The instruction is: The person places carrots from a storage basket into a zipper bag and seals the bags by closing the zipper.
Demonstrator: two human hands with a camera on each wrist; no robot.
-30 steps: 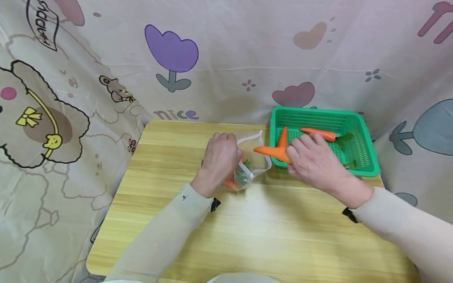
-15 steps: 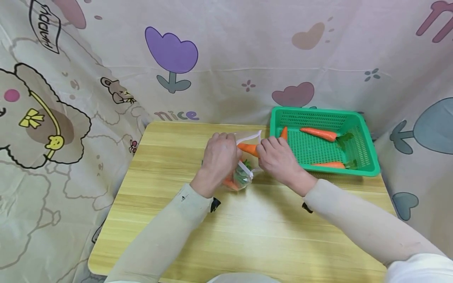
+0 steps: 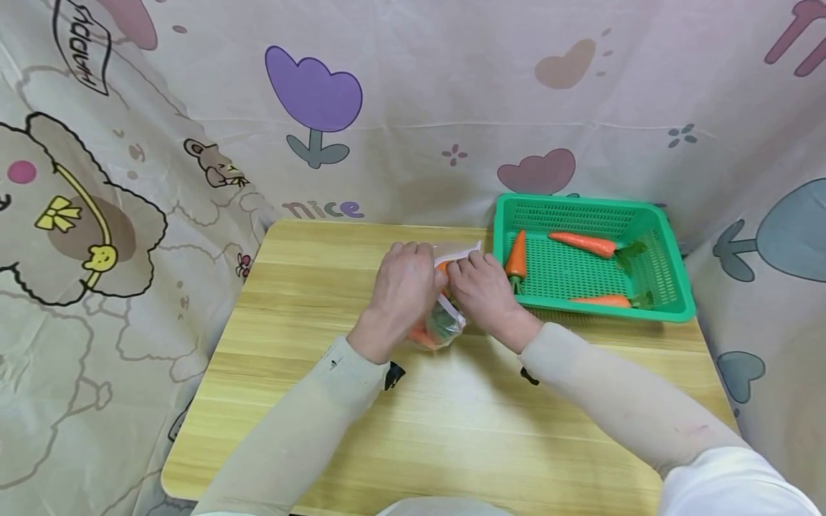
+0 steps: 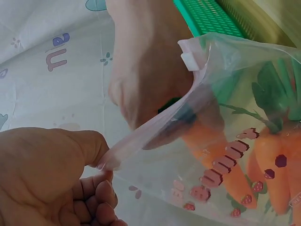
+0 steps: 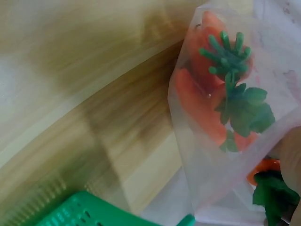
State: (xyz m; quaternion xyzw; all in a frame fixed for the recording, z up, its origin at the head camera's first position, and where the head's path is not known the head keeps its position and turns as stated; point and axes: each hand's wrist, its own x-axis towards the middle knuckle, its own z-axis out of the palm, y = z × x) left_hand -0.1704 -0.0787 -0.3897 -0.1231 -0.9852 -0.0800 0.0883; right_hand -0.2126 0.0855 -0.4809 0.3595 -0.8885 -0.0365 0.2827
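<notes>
My right hand [image 3: 480, 290] has carried the carrot [image 3: 442, 269] from basket [image 3: 665, 304] at 3 o'clock into bag [image 4: 225, 155]; left hand [image 3: 403, 287] grip still pinches bag's rim.

I see the bag [image 3: 437, 326] on the table [image 3: 452, 430], between my left hand [image 3: 403, 287] and right hand [image 3: 480, 290]; the basket [image 3: 671, 309], holding three carrots [image 3: 584, 244], lies right of them.
</notes>
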